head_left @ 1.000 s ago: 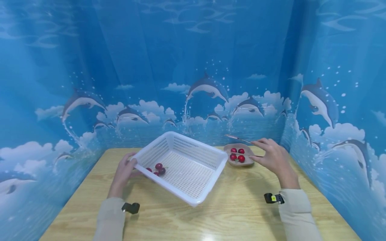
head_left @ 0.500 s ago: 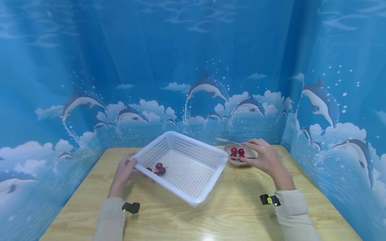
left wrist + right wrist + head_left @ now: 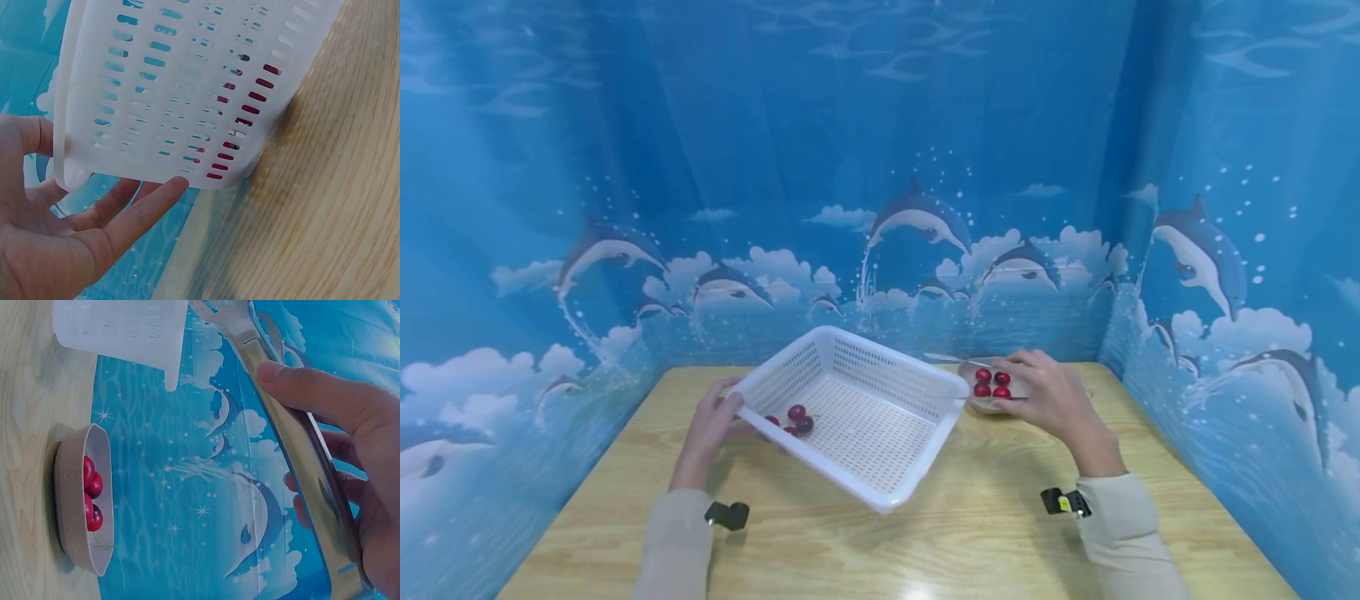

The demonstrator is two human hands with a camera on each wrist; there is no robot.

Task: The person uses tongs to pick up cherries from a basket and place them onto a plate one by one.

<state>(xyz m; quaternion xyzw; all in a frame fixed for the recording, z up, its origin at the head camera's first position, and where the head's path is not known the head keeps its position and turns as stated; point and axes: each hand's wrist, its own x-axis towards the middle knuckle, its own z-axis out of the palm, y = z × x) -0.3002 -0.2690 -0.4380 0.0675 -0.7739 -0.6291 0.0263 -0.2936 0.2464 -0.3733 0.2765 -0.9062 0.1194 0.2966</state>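
My left hand [image 3: 707, 425] grips the left corner of a white perforated plastic basket [image 3: 887, 425]. In the left wrist view its fingers [image 3: 147, 215] lie along the outside wall beneath the rim. Several dark red cherries [image 3: 797, 412] are bunched at the basket's left end. My right hand [image 3: 1060, 408] holds metal tongs [image 3: 303, 456], thumb on one arm and fingers round the other side. The tongs' arms are spread and point left, toward the basket's right corner. Below them sits a small beige bowl [image 3: 70, 506] with several cherries [image 3: 94, 519], partly overlapped by tongs and hand in the head view.
A light wood table [image 3: 970, 533] carries the bowl near its back edge. Blue curtains [image 3: 865, 167] printed with dolphins enclose the back and both sides. Each wrist wears a black camera, such as the one on the right [image 3: 1063, 502].
My right hand has moved left and slightly down with the tongs, bringing their tips from above the bowl to the basket's right corner. The left hand and basket stay put.
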